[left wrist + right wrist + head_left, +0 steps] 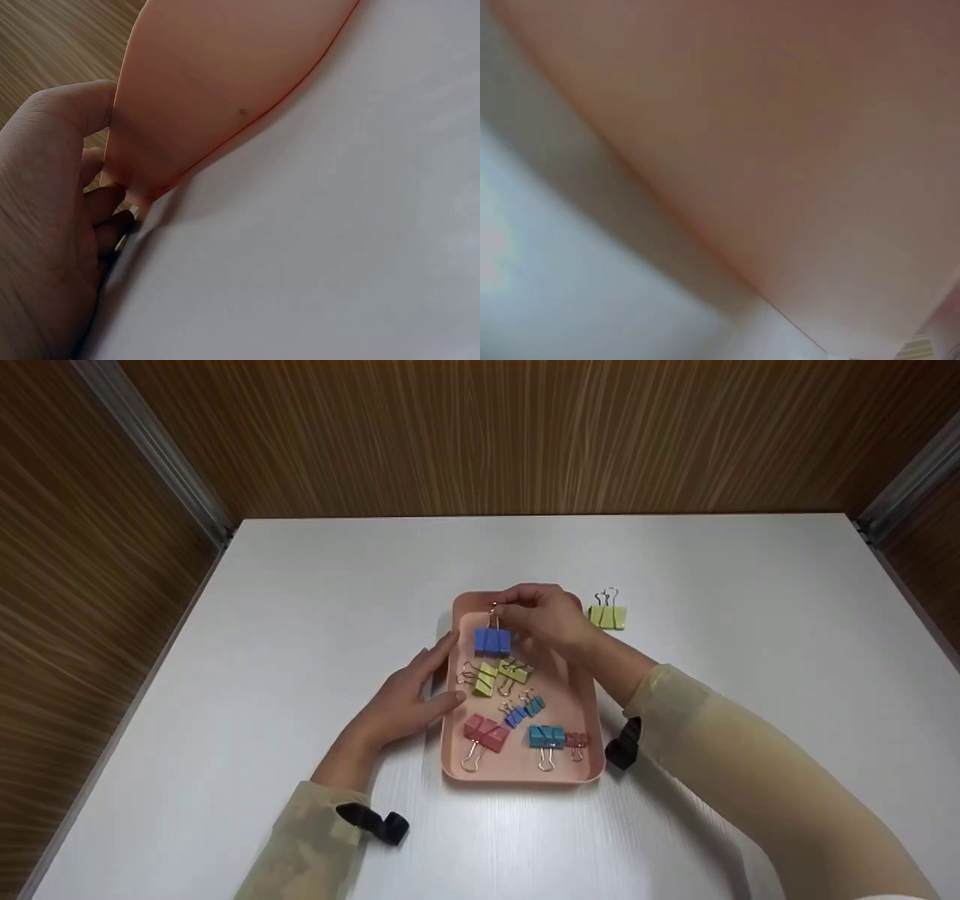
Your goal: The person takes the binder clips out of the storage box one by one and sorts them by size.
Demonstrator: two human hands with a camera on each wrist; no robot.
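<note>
Sleeves w/ black straps are filling the lower frame. Left hand (405, 697), grip open w/ straight fingers, is pressing against the left wall of the pink tray (581, 701) at frame centre. Right hand (544, 615) is pinching the wire handle of a blue binder clip (492, 640), grip closed on it, hanging it over the tray's upper end. Green clip (607, 615) is sitting on the white surface (300, 600), just right of the tray.

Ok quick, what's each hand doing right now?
Left hand: open, fingers resting against the pink tray.
Right hand: pinching the blue binder clip by its wire handle.
</note>
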